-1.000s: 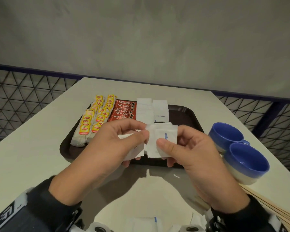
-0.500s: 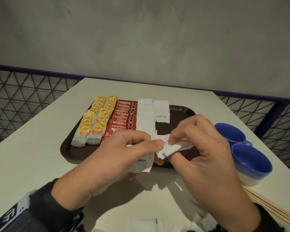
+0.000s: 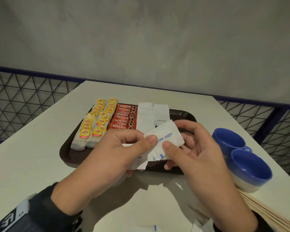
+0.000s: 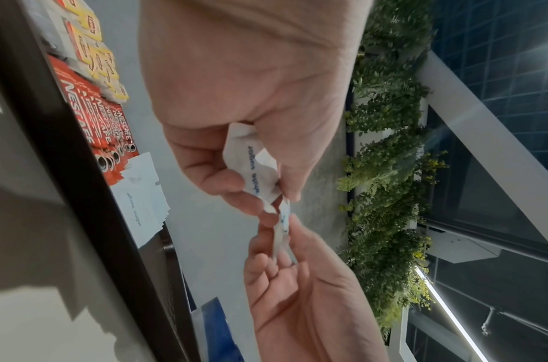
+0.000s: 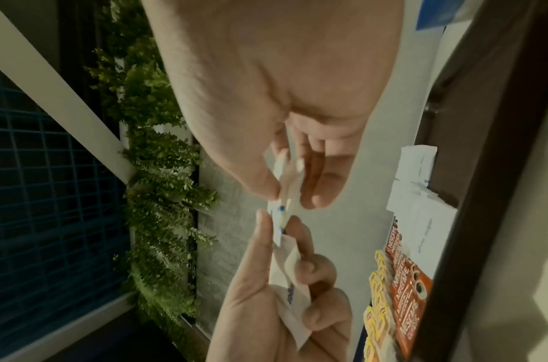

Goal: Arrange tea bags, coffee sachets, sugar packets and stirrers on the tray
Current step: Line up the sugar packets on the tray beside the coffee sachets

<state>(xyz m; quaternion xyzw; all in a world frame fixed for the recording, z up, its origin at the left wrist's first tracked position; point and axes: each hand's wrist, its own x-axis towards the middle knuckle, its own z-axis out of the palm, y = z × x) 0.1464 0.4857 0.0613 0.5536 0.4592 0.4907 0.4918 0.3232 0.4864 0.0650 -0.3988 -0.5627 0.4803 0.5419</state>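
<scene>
A dark brown tray (image 3: pixel 69 153) holds two rows of yellow tea bags (image 3: pixel 94 124), a row of red coffee sachets (image 3: pixel 123 118) and two columns of white sugar packets (image 3: pixel 145 114). Just above the tray's near edge both hands hold a small bunch of sugar packets (image 3: pixel 167 136). The top one reads "white sugar". My left hand (image 3: pixel 141 148) grips the bunch from the left, thumb on top. From the right, my right hand (image 3: pixel 176 138) pinches the top packets between thumb and fingers. In the left wrist view the packets (image 4: pixel 251 166) bend between the fingers. Wooden stirrers (image 3: pixel 266 215) lie at the near right.
Two blue cups (image 3: pixel 228 139) (image 3: pixel 251 166) stand right of the tray, close to my right hand. More loose sugar packets (image 3: pixel 151 227) lie at the table's near edge. A wire mesh railing (image 3: pixel 23 101) runs behind and beside the white table (image 3: pixel 32 164).
My right hand has turned back and laid a packet face up on the bunch. Half a second ago it held that packet edge-on. The left hand stays in place.
</scene>
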